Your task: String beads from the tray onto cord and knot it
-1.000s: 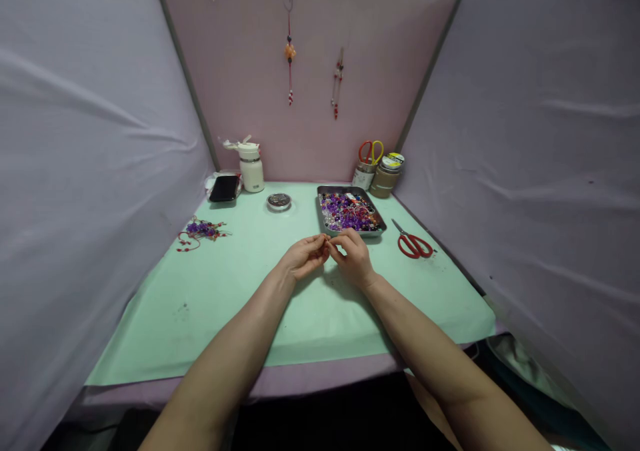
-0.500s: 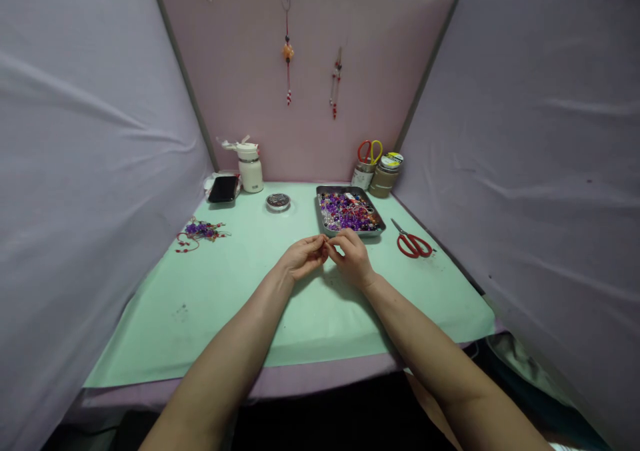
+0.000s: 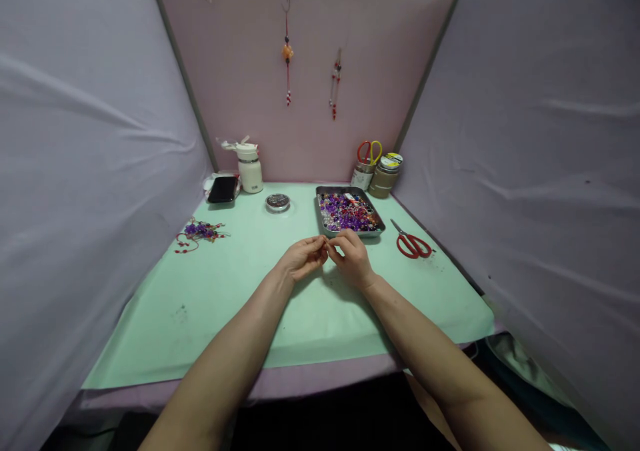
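Note:
My left hand (image 3: 303,258) and my right hand (image 3: 353,258) meet fingertip to fingertip over the green table mat (image 3: 240,298), just in front of a metal tray of purple, red and clear beads (image 3: 349,212). Both hands are closed in a pinch on something very small between them; it is too small to name. The fingertips touch at the middle of the table.
Red scissors (image 3: 412,244) lie right of the tray. Two jars (image 3: 383,174) stand at the back right, one with scissors in it. At the back left are a white bottle (image 3: 249,167), a black phone (image 3: 223,188) and a round tin (image 3: 277,202). Beaded pieces (image 3: 199,230) lie left. Cloth walls enclose the table.

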`<state>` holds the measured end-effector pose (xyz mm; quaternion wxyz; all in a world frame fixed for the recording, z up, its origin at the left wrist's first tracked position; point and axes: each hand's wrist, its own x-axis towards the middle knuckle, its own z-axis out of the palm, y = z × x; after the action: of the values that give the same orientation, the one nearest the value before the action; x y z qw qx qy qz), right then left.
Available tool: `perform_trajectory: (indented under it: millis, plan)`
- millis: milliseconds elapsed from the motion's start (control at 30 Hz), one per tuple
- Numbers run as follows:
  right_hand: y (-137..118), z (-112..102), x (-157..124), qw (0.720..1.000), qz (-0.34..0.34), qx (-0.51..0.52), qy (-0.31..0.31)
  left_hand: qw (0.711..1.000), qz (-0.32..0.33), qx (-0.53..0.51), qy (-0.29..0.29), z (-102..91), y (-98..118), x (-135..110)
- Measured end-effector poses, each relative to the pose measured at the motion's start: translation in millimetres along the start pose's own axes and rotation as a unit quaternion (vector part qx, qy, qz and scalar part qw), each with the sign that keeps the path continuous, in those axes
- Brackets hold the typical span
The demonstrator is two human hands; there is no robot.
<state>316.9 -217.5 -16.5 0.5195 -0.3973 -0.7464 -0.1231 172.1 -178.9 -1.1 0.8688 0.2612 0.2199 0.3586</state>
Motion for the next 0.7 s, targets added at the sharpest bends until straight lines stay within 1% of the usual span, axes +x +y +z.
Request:
perform_trajectory:
  millis: [233, 500, 700]
  plan:
    - [-1.7, -1.2, 0.5, 1.0, 0.01, -0.001, -0.015, 1.0, -0.003, -0.017, 0.005, 1.4, -0.2, -0.3]
    - [-0.7, -0.9, 0.4, 1.0, -0.004, -0.002, -0.002, 0.999, -0.007, -0.025, 0.04, 2.4, -0.3, -0.3]
    - [-2.0, -1.9, 0.7, 1.0, 0.0, -0.006, -0.006, 0.999, -0.011, -0.016, 0.025, 4.1, 0.1, -1.5]
